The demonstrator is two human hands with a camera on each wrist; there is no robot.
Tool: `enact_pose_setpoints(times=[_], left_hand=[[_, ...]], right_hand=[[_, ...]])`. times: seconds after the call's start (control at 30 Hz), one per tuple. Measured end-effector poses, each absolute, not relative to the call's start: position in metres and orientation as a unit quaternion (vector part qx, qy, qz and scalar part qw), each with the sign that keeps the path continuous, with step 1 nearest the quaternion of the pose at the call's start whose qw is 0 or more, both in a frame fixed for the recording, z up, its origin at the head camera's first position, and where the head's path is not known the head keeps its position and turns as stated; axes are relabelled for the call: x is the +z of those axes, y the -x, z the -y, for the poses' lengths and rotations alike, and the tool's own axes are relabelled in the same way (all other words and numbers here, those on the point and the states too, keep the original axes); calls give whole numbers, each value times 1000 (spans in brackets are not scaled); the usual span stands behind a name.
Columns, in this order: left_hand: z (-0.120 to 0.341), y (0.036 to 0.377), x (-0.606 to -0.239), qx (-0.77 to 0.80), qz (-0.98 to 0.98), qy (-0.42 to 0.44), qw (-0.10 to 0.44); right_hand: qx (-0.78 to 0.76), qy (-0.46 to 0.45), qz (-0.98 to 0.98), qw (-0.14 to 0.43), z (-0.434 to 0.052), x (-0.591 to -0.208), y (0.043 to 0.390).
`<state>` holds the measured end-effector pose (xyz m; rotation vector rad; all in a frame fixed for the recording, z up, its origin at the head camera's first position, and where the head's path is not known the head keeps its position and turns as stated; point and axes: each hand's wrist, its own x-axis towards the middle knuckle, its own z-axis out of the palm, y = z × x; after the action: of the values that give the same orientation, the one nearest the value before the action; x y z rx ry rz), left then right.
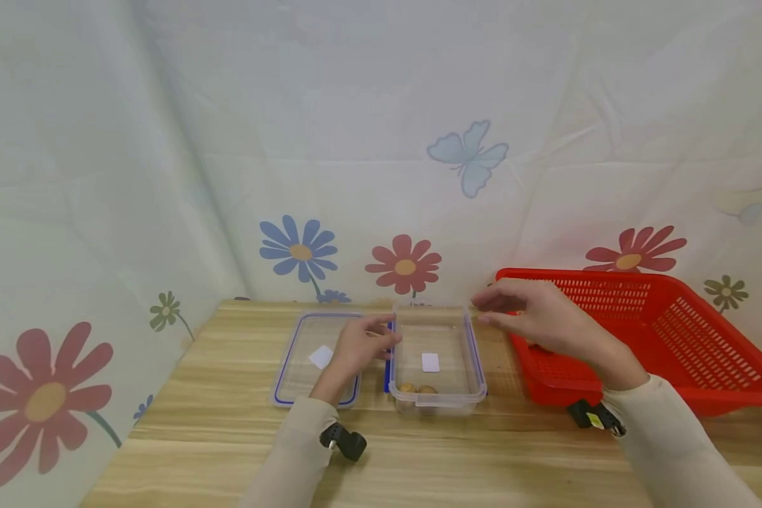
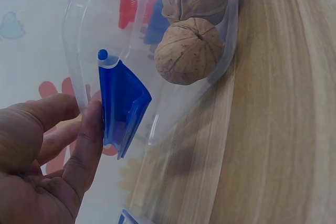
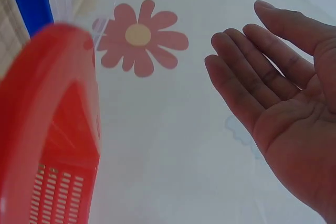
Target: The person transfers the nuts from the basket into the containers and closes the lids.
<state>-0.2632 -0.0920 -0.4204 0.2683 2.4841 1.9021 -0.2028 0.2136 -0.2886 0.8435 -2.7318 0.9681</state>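
A clear plastic food container (image 1: 444,399) with blue latches stands on the table, two walnuts (image 2: 190,51) inside at its near left corner. My left hand (image 1: 359,346) is at its left side. In the left wrist view, thumb and finger meet at the rim, beside a hanging blue latch (image 2: 121,103), lightly pinching the edge. My right hand (image 1: 542,317) is raised over the left rim of the red basket (image 1: 609,391). Its palm and fingers show bare in the right wrist view, fingers loosely extended and nothing held.
The container's flat lid (image 1: 292,384), with a blue seal and a white label (image 1: 321,356), lies left of my left hand. A white label (image 1: 430,363) shows on the container. Behind the wooden table (image 1: 184,437) hangs a flowered curtain (image 1: 355,141).
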Motion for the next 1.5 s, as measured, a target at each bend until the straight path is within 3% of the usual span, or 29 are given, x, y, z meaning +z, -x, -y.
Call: enact_pose_setpoints(times=[0.53, 1.5], left_hand=[[92, 265, -421, 611, -787, -87, -2], [92, 263, -421, 604, -792, -90, -1]], right_hand=[[305, -239, 921, 43, -272, -273, 232], [300, -199, 933, -12, -320, -300, 272]])
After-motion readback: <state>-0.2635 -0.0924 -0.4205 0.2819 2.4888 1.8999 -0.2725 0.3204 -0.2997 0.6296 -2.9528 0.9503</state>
